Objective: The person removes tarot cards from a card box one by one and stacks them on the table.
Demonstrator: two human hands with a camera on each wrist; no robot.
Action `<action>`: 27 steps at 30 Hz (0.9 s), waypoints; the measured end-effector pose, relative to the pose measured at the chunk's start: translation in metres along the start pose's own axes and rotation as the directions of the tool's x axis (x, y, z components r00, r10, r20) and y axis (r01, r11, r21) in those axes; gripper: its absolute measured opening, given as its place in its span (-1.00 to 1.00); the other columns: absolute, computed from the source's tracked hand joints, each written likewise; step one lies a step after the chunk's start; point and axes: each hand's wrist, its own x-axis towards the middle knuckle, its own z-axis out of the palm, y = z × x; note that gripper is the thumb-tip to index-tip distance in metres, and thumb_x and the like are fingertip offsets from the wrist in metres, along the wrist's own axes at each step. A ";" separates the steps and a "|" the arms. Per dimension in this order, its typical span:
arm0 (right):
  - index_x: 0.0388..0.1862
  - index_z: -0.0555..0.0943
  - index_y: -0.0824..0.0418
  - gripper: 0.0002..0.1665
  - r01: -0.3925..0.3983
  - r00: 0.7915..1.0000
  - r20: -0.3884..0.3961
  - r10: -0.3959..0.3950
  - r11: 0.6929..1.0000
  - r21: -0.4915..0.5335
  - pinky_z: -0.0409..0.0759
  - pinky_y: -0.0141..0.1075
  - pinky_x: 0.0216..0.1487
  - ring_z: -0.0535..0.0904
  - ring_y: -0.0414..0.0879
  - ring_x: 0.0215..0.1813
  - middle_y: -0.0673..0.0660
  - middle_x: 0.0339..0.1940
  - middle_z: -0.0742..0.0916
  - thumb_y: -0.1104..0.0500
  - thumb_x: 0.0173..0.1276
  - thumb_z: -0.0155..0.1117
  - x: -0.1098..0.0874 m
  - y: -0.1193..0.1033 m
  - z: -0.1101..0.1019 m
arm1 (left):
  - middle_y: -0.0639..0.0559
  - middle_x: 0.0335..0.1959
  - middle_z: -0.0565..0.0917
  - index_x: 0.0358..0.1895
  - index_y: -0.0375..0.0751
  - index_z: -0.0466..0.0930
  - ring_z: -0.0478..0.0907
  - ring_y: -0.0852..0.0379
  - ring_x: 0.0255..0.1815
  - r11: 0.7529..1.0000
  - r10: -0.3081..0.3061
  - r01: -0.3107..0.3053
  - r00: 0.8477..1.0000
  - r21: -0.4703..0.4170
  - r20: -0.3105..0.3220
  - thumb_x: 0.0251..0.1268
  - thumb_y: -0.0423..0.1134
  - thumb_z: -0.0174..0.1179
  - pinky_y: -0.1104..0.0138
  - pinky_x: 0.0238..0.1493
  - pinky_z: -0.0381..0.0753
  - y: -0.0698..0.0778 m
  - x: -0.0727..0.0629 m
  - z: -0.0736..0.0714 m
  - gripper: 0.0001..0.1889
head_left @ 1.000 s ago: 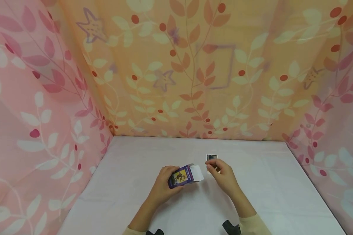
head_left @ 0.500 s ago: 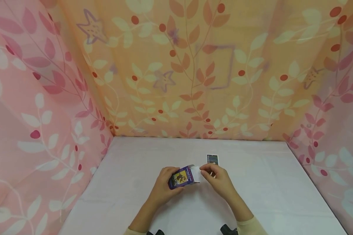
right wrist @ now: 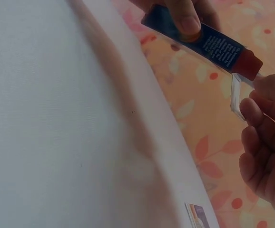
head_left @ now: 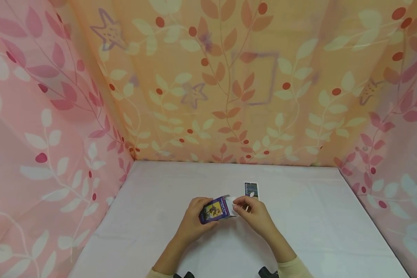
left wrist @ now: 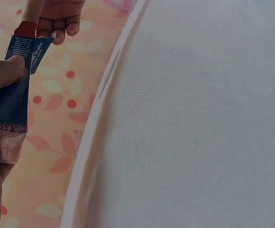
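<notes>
In the head view my left hand (head_left: pixel 194 220) grips a small purple-blue card box (head_left: pixel 213 210) with a yellow picture on its face. Its end towards the right stands open, with a white-lined flap (head_left: pixel 231 206) sticking out. At that flap are the bent thumb and fingers of my right hand (head_left: pixel 255 216), pinching near its edge. The left wrist view shows the left thumb across the narrow side of the box (left wrist: pixel 14 95). In the right wrist view the right thumb and fingertips meet beside the flap (right wrist: pixel 236 95); the inside of the box is hidden.
Beyond the right hand, a dark striped card with a white border (head_left: pixel 251 188) lies on the white-covered table (head_left: pixel 299 216). Patterned cloth (head_left: pixel 208 116) hangs behind the table and on both sides. Black wrist straps (head_left: pixel 268 272) show at the bottom.
The right hand has moved left from beside the striped card to the box flap, uncovering more of that card. The left hand and the box have barely moved.
</notes>
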 end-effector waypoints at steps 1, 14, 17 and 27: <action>-0.17 0.74 -0.03 -0.88 -0.001 1.000 0.001 0.001 1.000 0.000 0.52 -0.38 -0.26 0.52 -0.19 -0.28 -0.13 -0.37 0.67 0.08 0.34 0.49 0.000 0.000 0.000 | 0.25 0.26 0.50 0.37 0.08 0.48 0.42 0.22 0.28 1.000 0.003 -0.003 1.000 0.002 -0.003 0.00 0.04 0.61 0.11 0.28 0.55 0.000 0.000 -0.001 -0.20; -0.18 0.74 -0.02 -0.84 0.014 1.000 0.021 -0.015 1.000 0.026 0.53 -0.39 -0.30 0.53 -0.21 -0.33 -0.13 -0.36 0.68 0.17 0.28 0.52 0.001 0.000 0.008 | 0.28 0.23 0.51 0.35 0.00 0.52 0.41 0.24 0.29 0.999 0.030 -0.030 1.000 -0.016 -0.005 -0.01 0.01 0.62 0.15 0.30 0.52 -0.004 0.002 0.004 -0.22; -0.19 0.74 -0.01 -0.83 0.015 1.000 0.025 -0.016 1.000 0.023 0.53 -0.39 -0.30 0.52 -0.22 -0.34 -0.13 -0.37 0.67 0.17 0.26 0.54 0.000 0.000 0.010 | 0.29 0.23 0.51 0.35 0.07 0.51 0.40 0.24 0.29 0.999 0.025 -0.025 1.000 -0.023 -0.001 -0.01 0.01 0.63 0.16 0.31 0.51 -0.003 0.001 0.004 -0.22; -0.21 0.74 -0.01 -0.80 -0.018 1.000 0.025 0.018 1.000 0.014 0.51 -0.39 -0.32 0.51 -0.24 -0.36 -0.15 -0.41 0.67 0.17 0.21 0.57 0.000 0.002 0.015 | 0.25 0.22 0.52 0.34 0.08 0.52 0.42 0.22 0.27 0.999 0.047 -0.047 0.999 -0.011 -0.016 -0.04 -0.05 0.64 0.17 0.29 0.53 0.000 -0.001 0.004 -0.22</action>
